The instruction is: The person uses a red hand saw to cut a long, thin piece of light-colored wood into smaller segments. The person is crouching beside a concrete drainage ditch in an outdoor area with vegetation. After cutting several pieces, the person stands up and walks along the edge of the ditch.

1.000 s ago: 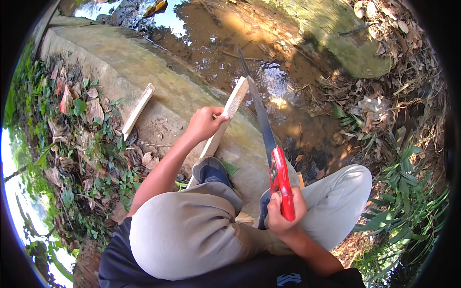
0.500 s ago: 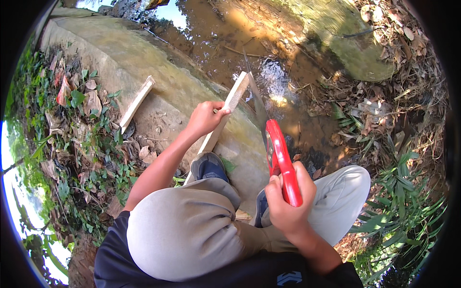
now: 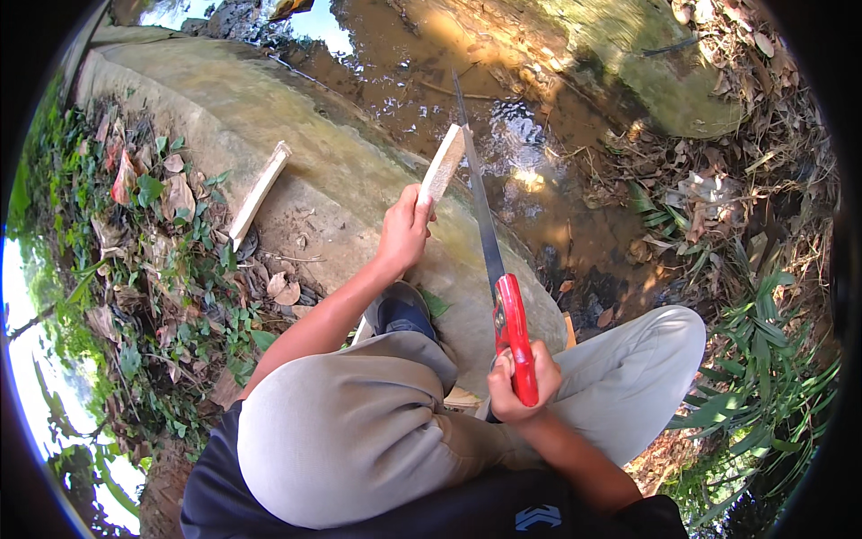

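The saw [image 3: 491,250] points forward, its long axis tilting slightly left, the blade [image 3: 478,189] beside the far end of the wooden strip [image 3: 444,166]. The right hand [image 3: 541,382] grasps the red handle [image 3: 512,328]; the left hand [image 3: 406,231] grips the strip.

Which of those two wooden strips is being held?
The strip beside the saw, gripped by the left hand; the other strip lies apart, untouched.

A greenish-stained pale ledge [image 3: 269,108] slants from ten o'clock down to four. A short wood strip [image 3: 260,196] lies at ten o'clock, soil [image 3: 303,235] beside it; toward seven — a dark shoe [image 3: 404,316], a green leaf [image 3: 436,304] just beside it.
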Demonstrator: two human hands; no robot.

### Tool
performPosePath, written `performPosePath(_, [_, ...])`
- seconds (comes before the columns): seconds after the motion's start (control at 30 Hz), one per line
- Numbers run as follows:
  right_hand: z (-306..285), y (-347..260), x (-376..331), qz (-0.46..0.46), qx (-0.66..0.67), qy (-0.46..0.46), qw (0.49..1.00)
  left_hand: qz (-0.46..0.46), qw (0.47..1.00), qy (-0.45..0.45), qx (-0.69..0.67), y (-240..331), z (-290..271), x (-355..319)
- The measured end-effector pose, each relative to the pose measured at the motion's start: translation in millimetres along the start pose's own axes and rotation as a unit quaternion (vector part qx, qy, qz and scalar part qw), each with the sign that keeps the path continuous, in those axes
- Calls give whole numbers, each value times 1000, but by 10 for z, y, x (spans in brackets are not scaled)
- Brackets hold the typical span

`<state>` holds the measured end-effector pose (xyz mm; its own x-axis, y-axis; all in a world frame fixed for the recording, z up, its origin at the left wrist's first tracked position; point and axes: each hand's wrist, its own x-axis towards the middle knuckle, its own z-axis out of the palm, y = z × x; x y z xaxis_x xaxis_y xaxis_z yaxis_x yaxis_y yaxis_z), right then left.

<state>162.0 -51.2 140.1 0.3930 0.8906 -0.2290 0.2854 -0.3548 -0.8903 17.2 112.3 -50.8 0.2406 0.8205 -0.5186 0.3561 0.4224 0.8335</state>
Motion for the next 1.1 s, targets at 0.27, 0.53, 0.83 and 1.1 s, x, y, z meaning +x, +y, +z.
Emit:
performPosePath(0.27, [115,-795,326,72,65,-12,995,0,1000,5,28,50,35,9])
performPosePath(0.53, [-455,-302,-178,16,-12,-13,1000,33,997,18,75,-110,12,-3])
performPosePath(0.83, [-714,-310,527,-136,-138,-38,980,21,995,22,91,13,22,-69])
performPosePath(1.1, [-670,36,872,-143,-135,-33,980,26,996,9,90,-10,2,-38])
